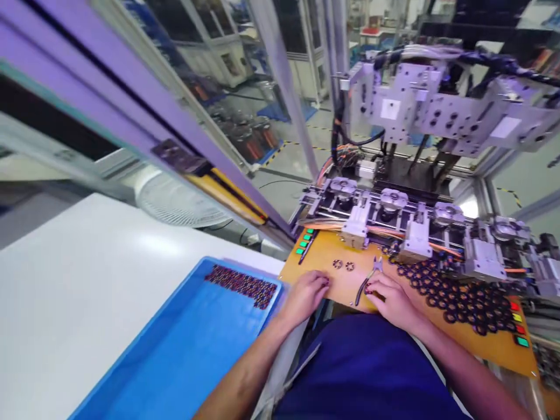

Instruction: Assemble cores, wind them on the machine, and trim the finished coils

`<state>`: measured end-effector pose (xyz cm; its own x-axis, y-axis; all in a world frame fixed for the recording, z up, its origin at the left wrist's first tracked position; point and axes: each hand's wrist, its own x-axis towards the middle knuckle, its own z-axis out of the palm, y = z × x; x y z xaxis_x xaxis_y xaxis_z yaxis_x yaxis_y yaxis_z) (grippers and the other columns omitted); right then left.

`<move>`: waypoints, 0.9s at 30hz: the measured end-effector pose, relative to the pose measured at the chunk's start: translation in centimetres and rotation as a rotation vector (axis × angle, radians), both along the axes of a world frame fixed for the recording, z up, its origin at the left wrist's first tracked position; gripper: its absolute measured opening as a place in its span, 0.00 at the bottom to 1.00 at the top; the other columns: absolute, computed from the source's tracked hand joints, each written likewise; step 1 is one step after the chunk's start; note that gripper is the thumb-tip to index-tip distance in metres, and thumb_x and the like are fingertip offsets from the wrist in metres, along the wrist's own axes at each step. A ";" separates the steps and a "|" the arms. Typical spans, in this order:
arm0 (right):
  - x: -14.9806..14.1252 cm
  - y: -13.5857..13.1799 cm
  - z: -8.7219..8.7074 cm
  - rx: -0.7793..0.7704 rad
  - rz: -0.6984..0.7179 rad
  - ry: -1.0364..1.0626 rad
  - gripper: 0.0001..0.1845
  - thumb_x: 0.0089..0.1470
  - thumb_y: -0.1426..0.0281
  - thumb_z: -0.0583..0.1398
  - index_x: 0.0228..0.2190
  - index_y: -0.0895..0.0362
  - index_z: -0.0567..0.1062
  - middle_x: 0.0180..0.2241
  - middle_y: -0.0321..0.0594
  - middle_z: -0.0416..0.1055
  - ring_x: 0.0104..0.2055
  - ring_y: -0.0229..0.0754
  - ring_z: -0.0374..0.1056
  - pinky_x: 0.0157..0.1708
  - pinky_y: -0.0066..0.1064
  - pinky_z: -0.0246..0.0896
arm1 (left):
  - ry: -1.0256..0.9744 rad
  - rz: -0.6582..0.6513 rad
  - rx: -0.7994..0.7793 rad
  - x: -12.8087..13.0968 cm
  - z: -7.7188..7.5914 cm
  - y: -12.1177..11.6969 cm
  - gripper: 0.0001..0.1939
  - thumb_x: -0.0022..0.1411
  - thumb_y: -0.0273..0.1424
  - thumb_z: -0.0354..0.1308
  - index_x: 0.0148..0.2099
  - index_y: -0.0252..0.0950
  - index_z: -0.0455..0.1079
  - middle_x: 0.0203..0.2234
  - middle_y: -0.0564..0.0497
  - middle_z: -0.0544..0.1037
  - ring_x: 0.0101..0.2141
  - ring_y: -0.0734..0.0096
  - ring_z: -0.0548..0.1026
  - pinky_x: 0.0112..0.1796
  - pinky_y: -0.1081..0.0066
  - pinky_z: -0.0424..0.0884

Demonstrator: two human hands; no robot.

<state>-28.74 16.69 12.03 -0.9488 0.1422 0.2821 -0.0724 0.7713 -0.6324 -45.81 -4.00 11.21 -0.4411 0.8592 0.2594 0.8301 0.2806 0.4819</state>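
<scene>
My left hand (306, 297) is closed at the left part of the orange work board (315, 256). A small dark reddish part, apparently a wound stator (326, 282), shows at its fingertips. My right hand (391, 298) has its fingers pinched around another small stator-like part (368, 288), mostly covered by the fingers. Just beside that hand lies a pair of cutting pliers (361, 289) with dark handles, jaws pointing away from me. Beyond my hands, two ring-shaped stators (337, 264) lie side by side on the board.
Many dark ring-shaped parts (464, 297) cover the board's right side. Machine fixtures (417, 236) line its back edge, with buttons at both ends. Left, a blue tray (175, 303) on a white table (87, 251) holds packed rows of stators (240, 284). A metal frame post rises behind.
</scene>
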 end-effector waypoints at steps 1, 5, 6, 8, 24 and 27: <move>-1.6 -0.9 -1.0 0.028 0.030 0.000 0.06 0.57 0.75 0.59 0.32 0.55 0.77 0.34 0.41 0.73 0.38 0.42 0.71 0.41 0.34 0.70 | 0.004 0.001 -0.020 0.2 -0.7 0.3 0.07 0.64 0.27 0.54 0.38 0.36 0.74 0.35 0.46 0.79 0.37 0.64 0.77 0.41 0.64 0.75; -5.4 -2.9 -2.4 0.141 0.065 0.013 0.11 0.59 0.75 0.56 0.33 0.56 0.78 0.36 0.47 0.72 0.39 0.48 0.69 0.40 0.41 0.69 | 0.017 0.028 -0.052 0.3 -2.4 2.4 0.07 0.65 0.30 0.55 0.40 0.37 0.74 0.38 0.45 0.78 0.41 0.63 0.76 0.43 0.63 0.74; -5.6 -3.0 -2.4 0.161 0.059 0.018 0.11 0.59 0.76 0.55 0.35 0.56 0.79 0.38 0.48 0.72 0.40 0.49 0.68 0.41 0.42 0.68 | 0.021 0.040 -0.043 0.2 -2.7 2.7 0.07 0.65 0.30 0.55 0.41 0.38 0.74 0.39 0.45 0.78 0.42 0.63 0.76 0.44 0.63 0.73; -5.0 -3.0 -2.0 0.198 0.028 0.029 0.12 0.59 0.75 0.55 0.39 0.56 0.78 0.41 0.50 0.71 0.43 0.51 0.68 0.43 0.44 0.67 | 0.030 0.063 -0.002 0.3 -2.7 2.7 0.07 0.65 0.31 0.55 0.43 0.38 0.74 0.42 0.45 0.77 0.45 0.64 0.75 0.46 0.62 0.73; 16.5 2.7 -3.3 0.370 -0.834 -0.093 0.10 0.57 0.72 0.58 0.40 0.57 0.76 0.50 0.51 0.68 0.53 0.54 0.64 0.51 0.50 0.65 | 0.031 0.130 0.353 4.2 -1.6 -0.6 0.18 0.60 0.28 0.62 0.53 0.38 0.68 0.40 0.45 0.78 0.38 0.61 0.78 0.42 0.61 0.75; 15.5 2.5 -3.8 0.351 -0.874 -0.089 0.07 0.56 0.73 0.58 0.37 0.57 0.76 0.54 0.52 0.65 0.59 0.57 0.59 0.54 0.54 0.61 | 0.024 0.040 0.366 4.3 0.2 1.5 0.16 0.60 0.26 0.62 0.51 0.37 0.69 0.40 0.45 0.78 0.39 0.62 0.78 0.43 0.61 0.76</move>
<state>-13.23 19.20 8.18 -0.5660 0.7338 0.3757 0.6586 0.6766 -0.3293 -41.55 -2.54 11.43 -0.4627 0.6898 0.5569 0.8343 0.1263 0.5367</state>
